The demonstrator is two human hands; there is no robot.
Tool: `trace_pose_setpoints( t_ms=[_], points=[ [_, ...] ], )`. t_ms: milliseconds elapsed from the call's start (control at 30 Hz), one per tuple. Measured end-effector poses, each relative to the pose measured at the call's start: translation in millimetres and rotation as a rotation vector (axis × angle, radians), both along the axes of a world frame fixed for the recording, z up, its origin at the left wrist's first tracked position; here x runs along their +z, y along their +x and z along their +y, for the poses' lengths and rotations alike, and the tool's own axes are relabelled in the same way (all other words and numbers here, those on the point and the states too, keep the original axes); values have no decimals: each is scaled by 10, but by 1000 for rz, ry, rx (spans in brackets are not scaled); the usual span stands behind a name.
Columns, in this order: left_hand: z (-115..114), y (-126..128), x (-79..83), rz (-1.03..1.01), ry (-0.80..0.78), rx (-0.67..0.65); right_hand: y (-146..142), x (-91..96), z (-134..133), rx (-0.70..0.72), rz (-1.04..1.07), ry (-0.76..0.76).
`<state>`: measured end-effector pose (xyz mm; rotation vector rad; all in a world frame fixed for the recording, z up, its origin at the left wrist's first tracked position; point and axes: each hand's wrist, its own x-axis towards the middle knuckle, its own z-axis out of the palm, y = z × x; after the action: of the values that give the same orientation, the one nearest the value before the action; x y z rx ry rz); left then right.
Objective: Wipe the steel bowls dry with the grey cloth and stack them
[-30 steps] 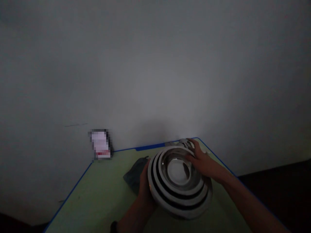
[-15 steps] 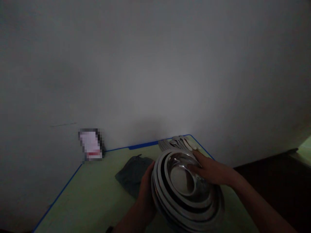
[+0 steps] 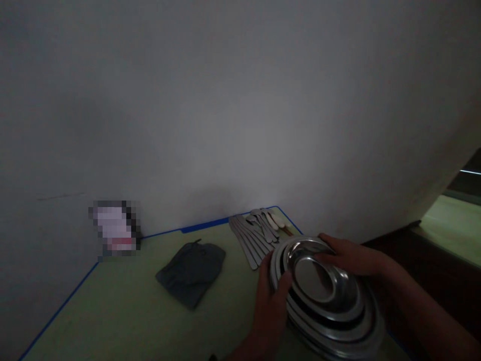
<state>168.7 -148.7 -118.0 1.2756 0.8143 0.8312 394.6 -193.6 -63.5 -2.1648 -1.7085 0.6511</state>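
A nested stack of shiny metal bowls (image 3: 313, 281), the smallest innermost, is held tilted above the table's right side. My left hand (image 3: 272, 301) grips its left rim, with the thumb over the edge. On the far right rim my right hand (image 3: 345, 253) is closed, its thumb inside the top bowl and its other fingers hidden behind. Just beyond the stack lie several flat metal utensils (image 3: 248, 240) fanned side by side. Beside them is a small pile of spoons and forks (image 3: 265, 223), some with white handles. A dark grey cloth pouch (image 3: 191, 273) rests left of my left hand.
The pale green table (image 3: 112, 301) has a blue edge and stands against a grey wall (image 3: 225, 125). At its back left corner is a blurred-out white and dark object (image 3: 114, 225). Another pale green surface (image 3: 454, 225) shows at the far right, past a dark floor.
Both hands and the bowl stack have moved right, uncovering more of the flat utensils and the whole pouch. My view has turned somewhat to the right. My left thumb now shows over the rim.
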Motion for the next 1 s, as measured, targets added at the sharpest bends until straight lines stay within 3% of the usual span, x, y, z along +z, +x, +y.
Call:
trace_pose_setpoints(
  t_ms=[133, 233, 333, 433, 567, 700, 833, 1000],
  points=[
    [52, 122, -1, 191, 284, -90, 107, -184, 32, -81, -107, 73],
    [107, 88, 39, 209, 424, -135, -59, -238, 62, -224, -257, 242],
    [176, -100, 140, 264, 515, -222, -523, -158, 75, -241, -389, 469],
    [321, -452, 259, 428, 638, -309, -1166, -65, 130, -155, -291, 638],
    [698, -1120, 284, 644, 990, -92, -1984, -108, 365, -19, -85, 693],
    [1163, -1833, 58, 832, 1047, 241, -2553, -399, 750, 76, -17, 605],
    [1432, -2241, -211, 866, 806, 442, -2734, -736, 1176, 80, -144, 565],
    [1458, -2250, -247, 840, 805, 366, -2615, -872, 1590, -101, -146, 581]
  ],
)
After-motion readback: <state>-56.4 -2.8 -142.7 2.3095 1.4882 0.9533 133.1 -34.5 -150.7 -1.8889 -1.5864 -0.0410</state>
